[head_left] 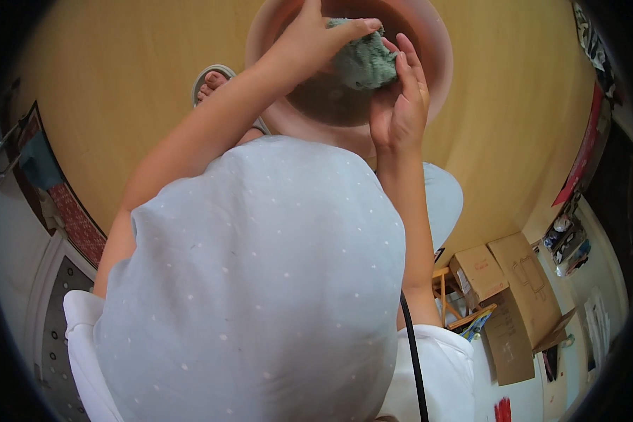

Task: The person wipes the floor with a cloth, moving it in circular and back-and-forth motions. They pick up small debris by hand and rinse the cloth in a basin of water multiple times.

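A wadded grey-green cloth (pixel 366 62) is held up over a round pink basin (pixel 437 53) at the top of the view. My left hand (pixel 309 36) grips the cloth from the left, its thumb lying across the top. From the right, my right hand (pixel 403 98) has its bent fingers at the cloth's edge, palm turned toward it. Dark, brownish water (pixel 323 98) seems to fill the basin under the cloth. Some left-hand fingers are hidden behind the cloth or cut off by the upper edge.
Yellowish floor (pixel 148 63) surrounds the basin. A sandalled foot (pixel 213 81) rests left of it. My pale dotted garment (pixel 260 281) covers the lower middle, with a black cable (pixel 411 352) beside it. Cardboard boxes (pixel 524 281) and a small wooden stool (pixel 449 302) stand lower right.
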